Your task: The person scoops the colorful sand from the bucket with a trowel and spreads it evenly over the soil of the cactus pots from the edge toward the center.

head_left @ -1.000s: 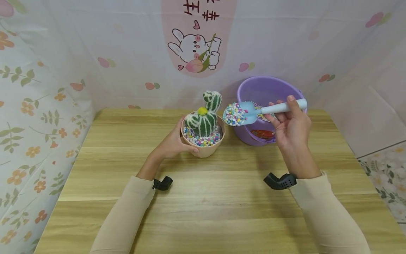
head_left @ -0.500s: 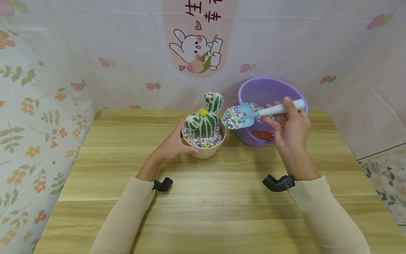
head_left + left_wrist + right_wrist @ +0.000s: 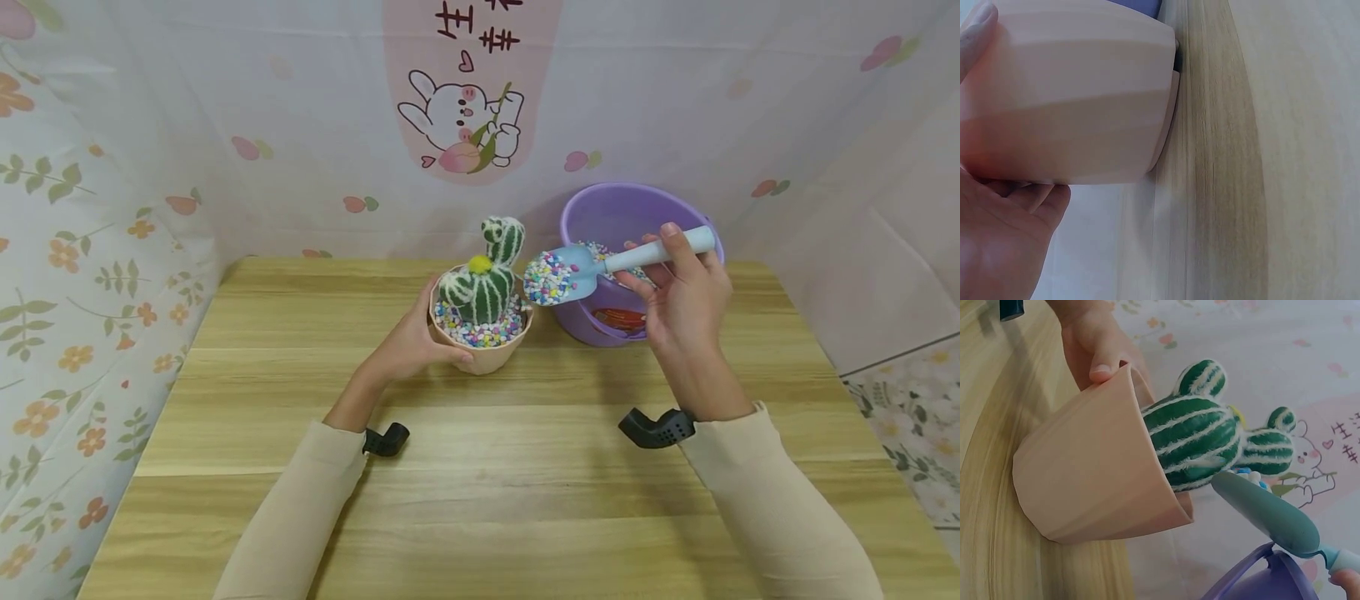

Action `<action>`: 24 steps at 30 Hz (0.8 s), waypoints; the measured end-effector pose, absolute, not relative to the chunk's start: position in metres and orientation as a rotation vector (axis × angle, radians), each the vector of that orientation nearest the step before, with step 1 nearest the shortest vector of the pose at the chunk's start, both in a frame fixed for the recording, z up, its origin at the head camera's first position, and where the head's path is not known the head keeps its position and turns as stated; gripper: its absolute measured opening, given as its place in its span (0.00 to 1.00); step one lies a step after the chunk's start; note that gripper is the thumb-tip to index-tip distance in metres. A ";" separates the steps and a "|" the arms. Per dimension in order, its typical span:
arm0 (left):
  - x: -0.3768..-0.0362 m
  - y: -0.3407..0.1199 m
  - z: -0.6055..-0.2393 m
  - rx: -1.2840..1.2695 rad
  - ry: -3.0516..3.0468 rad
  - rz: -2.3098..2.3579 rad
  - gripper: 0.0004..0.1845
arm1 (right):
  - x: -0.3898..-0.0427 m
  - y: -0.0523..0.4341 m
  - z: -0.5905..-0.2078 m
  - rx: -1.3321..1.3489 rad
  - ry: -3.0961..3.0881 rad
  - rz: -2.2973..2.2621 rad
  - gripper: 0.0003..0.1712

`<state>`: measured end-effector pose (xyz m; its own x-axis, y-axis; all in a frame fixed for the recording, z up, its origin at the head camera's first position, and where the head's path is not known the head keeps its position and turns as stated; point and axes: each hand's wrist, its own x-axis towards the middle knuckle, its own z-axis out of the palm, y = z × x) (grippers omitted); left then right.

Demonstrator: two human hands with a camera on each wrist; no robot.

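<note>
My left hand (image 3: 411, 340) grips the side of a peach-coloured plant pot (image 3: 486, 360), its thumb along the front near the rim. In the pot stands a green cactus (image 3: 489, 297) with white fuzzy stripes and a yellow tuft, small coloured pebbles (image 3: 480, 333) around its base. My right hand (image 3: 688, 304) holds a light-blue hand trowel (image 3: 585, 285) by its pale handle. A heap of coloured pebbles (image 3: 547, 278) lies on the blade, whose tip is right at the pot's right rim. From the right wrist, the blade's underside (image 3: 1272, 515) shows beside the cactus.
Behind the trowel stands a purple bucket (image 3: 592, 321) with more coloured pebbles inside and a red label on its front. The wooden table (image 3: 480, 483) meets a printed cloth backdrop (image 3: 300, 125) at its far edge. Each wrist carries a black camera mount (image 3: 658, 428).
My right hand has shifted slightly left, and the trowel's tip has dropped a little toward the pot. Pebbles now show at the pot's right side, where a grey gap was. My left hand keeps its grip.
</note>
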<state>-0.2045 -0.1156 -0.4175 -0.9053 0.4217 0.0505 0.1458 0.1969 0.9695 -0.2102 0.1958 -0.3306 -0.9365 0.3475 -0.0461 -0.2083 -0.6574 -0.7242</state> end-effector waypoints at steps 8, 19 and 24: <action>-0.211 -0.117 -0.432 0.552 2.279 1.767 0.65 | -0.211 0.194 -0.332 -0.243 -1.098 2.605 0.17; -0.220 -0.119 -0.446 0.573 2.277 1.787 0.65 | -0.212 0.194 -0.327 -0.242 -1.110 2.600 0.15; -0.216 -0.117 -0.436 0.547 2.247 1.771 0.65 | -0.212 0.195 -0.327 -0.243 -1.115 2.588 0.15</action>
